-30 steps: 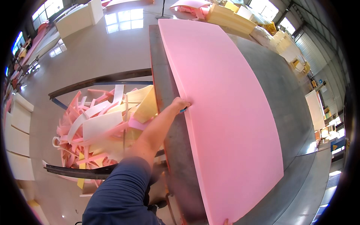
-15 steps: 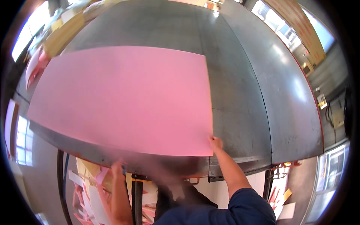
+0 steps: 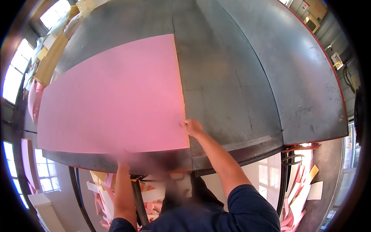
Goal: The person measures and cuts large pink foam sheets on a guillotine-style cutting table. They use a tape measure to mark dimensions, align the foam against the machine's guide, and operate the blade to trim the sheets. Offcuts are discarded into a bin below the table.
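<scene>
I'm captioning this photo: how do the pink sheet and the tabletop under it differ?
The pink sheet is pale and matte; the grey tabletop is darker, with some shine. The sheet is smaller; the tabletop extends well past its right edge. The sheet looks unbroken, whereas the tabletop shows seams. Both are broad and flat.

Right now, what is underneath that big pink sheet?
The pink sheet lies on a grey table, visible beyond its far, near and right edges. Whatever is directly beneath is covered.
</scene>
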Action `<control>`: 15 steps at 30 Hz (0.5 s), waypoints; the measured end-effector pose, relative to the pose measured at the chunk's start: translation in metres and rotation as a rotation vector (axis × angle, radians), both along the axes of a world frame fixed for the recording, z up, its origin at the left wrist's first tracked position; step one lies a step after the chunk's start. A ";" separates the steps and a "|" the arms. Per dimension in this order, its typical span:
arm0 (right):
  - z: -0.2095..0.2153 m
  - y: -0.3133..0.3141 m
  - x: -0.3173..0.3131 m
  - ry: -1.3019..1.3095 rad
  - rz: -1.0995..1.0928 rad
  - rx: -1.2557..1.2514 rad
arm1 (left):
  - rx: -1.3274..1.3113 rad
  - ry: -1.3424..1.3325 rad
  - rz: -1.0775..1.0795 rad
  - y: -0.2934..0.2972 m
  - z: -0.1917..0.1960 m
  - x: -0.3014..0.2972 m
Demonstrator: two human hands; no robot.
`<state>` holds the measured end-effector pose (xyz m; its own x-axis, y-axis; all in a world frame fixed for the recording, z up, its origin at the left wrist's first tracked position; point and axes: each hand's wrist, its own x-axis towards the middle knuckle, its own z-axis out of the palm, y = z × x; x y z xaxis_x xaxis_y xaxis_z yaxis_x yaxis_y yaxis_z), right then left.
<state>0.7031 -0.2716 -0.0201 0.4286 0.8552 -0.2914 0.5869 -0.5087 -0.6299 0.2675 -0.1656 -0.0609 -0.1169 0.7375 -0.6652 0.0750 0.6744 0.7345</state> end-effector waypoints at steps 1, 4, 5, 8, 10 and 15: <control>0.000 -0.002 0.003 0.012 0.006 0.066 | 0.032 0.000 0.030 0.000 -0.006 0.001; -0.012 -0.019 0.008 0.044 -0.021 0.220 | 0.079 -0.023 0.041 0.002 -0.059 -0.035; -0.020 -0.025 0.008 0.015 0.001 0.232 | 0.093 0.115 -0.009 0.003 -0.072 -0.037; -0.030 -0.019 0.007 -0.038 0.053 0.223 | 0.329 0.218 -0.116 0.015 -0.108 -0.057; -0.027 -0.024 0.014 -0.033 0.038 0.042 | 0.241 0.132 -0.071 -0.002 -0.105 -0.036; -0.012 -0.018 0.019 -0.015 0.032 -0.013 | 0.136 0.088 0.101 -0.002 -0.073 -0.024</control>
<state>0.7219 -0.2900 -0.0320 0.4055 0.8647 -0.2963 0.6122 -0.4977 -0.6144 0.2436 -0.1679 -0.1342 -0.2481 0.8013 -0.5444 0.0803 0.5771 0.8127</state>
